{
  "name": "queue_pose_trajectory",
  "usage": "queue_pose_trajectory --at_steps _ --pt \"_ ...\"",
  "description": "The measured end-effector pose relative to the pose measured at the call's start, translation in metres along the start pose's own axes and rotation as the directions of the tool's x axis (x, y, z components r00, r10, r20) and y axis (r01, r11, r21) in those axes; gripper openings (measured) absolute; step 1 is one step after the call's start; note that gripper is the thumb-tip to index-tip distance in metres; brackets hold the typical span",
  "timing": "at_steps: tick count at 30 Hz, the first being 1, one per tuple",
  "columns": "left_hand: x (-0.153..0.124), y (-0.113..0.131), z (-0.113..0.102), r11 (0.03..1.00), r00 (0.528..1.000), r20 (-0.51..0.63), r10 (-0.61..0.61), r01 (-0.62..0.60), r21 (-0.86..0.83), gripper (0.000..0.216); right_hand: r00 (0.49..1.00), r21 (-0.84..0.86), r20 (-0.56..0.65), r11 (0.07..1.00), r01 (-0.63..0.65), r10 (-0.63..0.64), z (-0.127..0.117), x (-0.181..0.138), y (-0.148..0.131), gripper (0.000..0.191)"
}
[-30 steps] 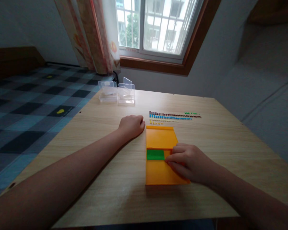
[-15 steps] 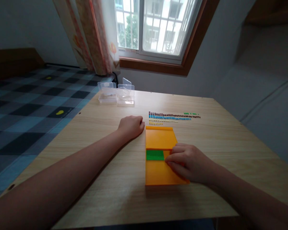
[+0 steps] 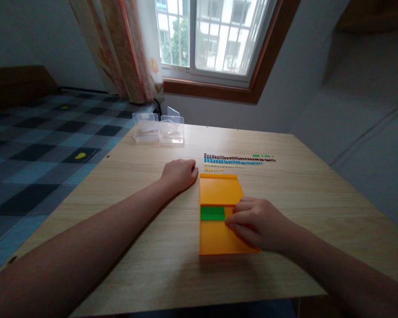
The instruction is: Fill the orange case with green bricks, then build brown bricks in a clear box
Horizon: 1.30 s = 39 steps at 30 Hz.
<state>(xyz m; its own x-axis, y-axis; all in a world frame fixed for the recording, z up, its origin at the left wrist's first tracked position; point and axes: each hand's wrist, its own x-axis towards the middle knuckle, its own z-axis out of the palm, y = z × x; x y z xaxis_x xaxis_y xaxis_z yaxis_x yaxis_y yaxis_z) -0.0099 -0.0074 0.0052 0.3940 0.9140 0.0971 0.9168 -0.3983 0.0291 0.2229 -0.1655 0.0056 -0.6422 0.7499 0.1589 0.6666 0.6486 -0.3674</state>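
Observation:
My left hand [image 3: 179, 173] is curled into a fist on the table, beside the left ends of several rows of tiny blocks. No object shows in it. My right hand [image 3: 257, 223] rests over the right side of an orange tray [image 3: 219, 238]. Its thumb and fingers are pinched together at the right edge of a green studded plate [image 3: 212, 213], which lies in the tray's middle strip. Whatever is between those fingertips is hidden or too small to make out. The tray's upper orange panel [image 3: 220, 189] lies just beyond the plate.
Past the tray are rows of tiny brown blocks [image 3: 238, 158], blue blocks [image 3: 232, 162], yellow blocks [image 3: 212, 169] and green pieces [image 3: 262, 155]. Two clear plastic boxes [image 3: 172, 136] with raised lids stand at the table's far left. A bed with checked cover [image 3: 69, 128] borders the left side.
The whole view has shifted slightly to the left. Both hands keep nearly the same place and pose, with the right fingertips still at the plate's edge.

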Motion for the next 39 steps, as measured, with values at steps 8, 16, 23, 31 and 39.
queue_pose_trajectory --at_steps 8,16,23,31,39 --pt "0.001 -0.001 0.001 1.0 1.0 0.0 0.001 -0.001 0.006 0.041 1.0 -0.012 0.0 1.0 -0.006 0.006 -0.001 0.002 -0.002 0.026" --pt "0.001 0.0 0.001 1.0 1.0 0.005 -0.006 0.006 0.0 0.042 1.0 -0.014 -0.013 1.0 -0.014 0.014 0.0 0.003 -0.002 0.026" --pt "0.001 0.0 0.0 1.0 0.999 0.021 -0.023 0.024 -0.007 0.042 0.999 -0.009 -0.04 1.0 0.006 -0.006 0.001 0.002 -0.001 0.023" --pt "0.0 -0.002 -0.003 1.0 0.999 0.032 -0.012 0.012 0.006 0.039 0.862 -0.203 -0.465 0.972 0.117 -0.201 -0.008 0.003 -0.003 0.017" --pt "0.002 -0.006 -0.001 1.0 1.0 0.02 -0.014 0.014 0.01 0.038 0.776 -0.413 -0.63 0.838 -0.357 0.021 -0.079 0.009 0.073 0.018"
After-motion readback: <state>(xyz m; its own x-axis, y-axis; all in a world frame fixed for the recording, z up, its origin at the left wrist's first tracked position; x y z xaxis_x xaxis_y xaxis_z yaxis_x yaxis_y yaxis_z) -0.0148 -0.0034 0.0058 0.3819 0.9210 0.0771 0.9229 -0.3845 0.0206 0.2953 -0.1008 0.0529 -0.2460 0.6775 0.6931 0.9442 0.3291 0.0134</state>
